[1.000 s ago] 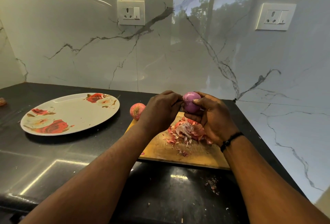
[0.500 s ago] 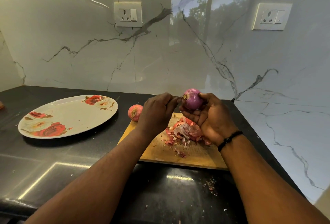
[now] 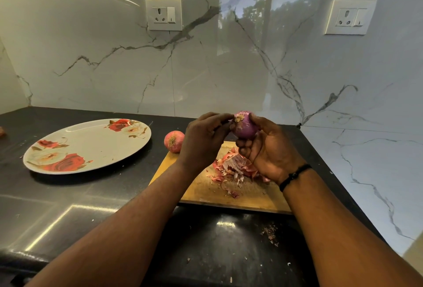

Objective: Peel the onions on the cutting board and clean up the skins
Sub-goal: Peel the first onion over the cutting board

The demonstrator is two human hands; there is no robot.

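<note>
Purple onion: one peeled onion (image 3: 244, 126) is held up above the far edge of the wooden cutting board (image 3: 229, 192); its root end has turned since a second ago, from hidden to facing the camera.
Right hand: the right hand (image 3: 270, 149) cups the peeled onion from below and the side, fingers curled round it, thumb on top.
Left hand: the left hand (image 3: 203, 140) has its fingertips bunched and pinching at the onion's root tuft; a second ago the fist sat lower, against the onion's side.
Unpeeled onion: one pink, skin-on onion (image 3: 174, 141) rests at the board's far left corner, in the same spot as before.
Skins: one loose heap of pink and white onion skins (image 3: 233, 168) lies on the board under the hands, unchanged; a small scatter of flakes (image 3: 270, 235) sits on the counter nearer the camera.
Plate: one oval plate (image 3: 91, 144) with red rose print lies on the black counter (image 3: 68, 206), well apart to the left of the board.
Wrist: one black band (image 3: 295, 175) circles the right wrist.
Wall: two white sockets, left socket (image 3: 164, 14) and right socket (image 3: 350, 17), are set in the marble-pattern wall (image 3: 91, 57).
Count: two onions, two hands, one board, one plate.
</note>
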